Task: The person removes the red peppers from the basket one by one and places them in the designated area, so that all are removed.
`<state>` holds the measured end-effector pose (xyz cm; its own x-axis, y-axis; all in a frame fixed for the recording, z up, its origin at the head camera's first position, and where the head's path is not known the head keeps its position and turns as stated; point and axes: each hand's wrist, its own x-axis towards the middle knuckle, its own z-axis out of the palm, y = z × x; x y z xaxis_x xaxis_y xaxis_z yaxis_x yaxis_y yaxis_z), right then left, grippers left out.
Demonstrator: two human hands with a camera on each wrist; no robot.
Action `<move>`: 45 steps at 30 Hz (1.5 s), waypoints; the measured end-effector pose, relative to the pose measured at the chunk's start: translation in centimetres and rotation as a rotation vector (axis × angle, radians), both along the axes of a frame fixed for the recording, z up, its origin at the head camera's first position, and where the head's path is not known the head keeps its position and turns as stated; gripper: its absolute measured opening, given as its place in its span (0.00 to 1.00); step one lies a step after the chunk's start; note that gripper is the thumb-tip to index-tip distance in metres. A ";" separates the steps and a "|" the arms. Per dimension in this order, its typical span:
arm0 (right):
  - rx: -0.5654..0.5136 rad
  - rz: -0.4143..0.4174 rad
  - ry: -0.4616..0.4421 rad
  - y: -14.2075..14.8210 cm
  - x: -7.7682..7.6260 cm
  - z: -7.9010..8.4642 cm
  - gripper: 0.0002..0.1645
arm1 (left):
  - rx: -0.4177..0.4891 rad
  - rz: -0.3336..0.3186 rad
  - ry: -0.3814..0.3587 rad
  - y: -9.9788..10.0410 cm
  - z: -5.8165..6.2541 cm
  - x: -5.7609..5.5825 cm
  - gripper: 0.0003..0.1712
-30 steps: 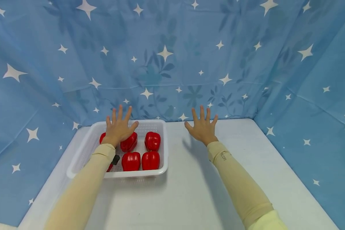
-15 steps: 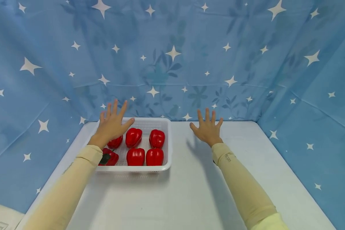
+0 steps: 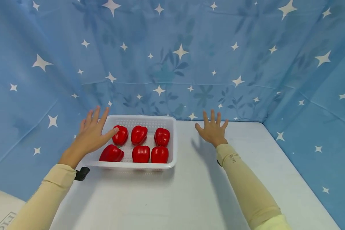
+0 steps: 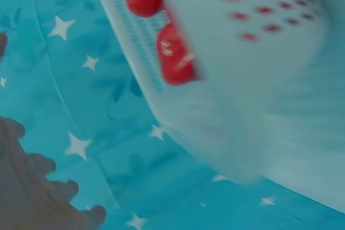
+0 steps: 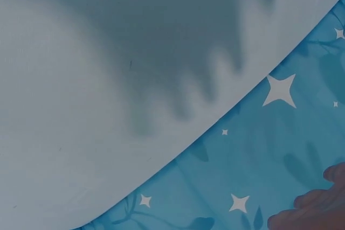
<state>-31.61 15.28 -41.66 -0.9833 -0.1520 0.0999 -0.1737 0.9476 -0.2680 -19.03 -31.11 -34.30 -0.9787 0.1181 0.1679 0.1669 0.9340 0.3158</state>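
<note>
My left hand (image 3: 89,135) hovers over the left end of a white plastic basket (image 3: 174,140), fingers spread and holding nothing. Inside the basket lie several red bell peppers (image 3: 141,154) in two rows. The left thumb overlaps one back-row bell pepper (image 3: 120,135) in the head view; whether it touches cannot be told. My right hand (image 3: 213,131) is held above the table right of the basket, fingers spread, with nothing in it. In the left wrist view, the basket's perforated wall (image 4: 253,9) is blurred and the hand (image 4: 38,187) shows at the lower left.
A white table (image 3: 172,198) bears the basket near its back edge. Blue curtains (image 3: 166,64) with white stars and leaf prints stand behind it and at both sides. A pale printed surface (image 3: 3,207) shows at the lower left.
My left hand has moved left and toward me, from above the peppers to the basket's left end, uncovering the left peppers. The head view has shifted slightly; the right hand stays spread.
</note>
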 end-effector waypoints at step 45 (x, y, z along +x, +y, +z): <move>-0.315 -0.011 -0.069 -0.6 1.8 2.2 0.53 | 0.368 0.131 0.018 -4.9 -11.1 5.7 0.53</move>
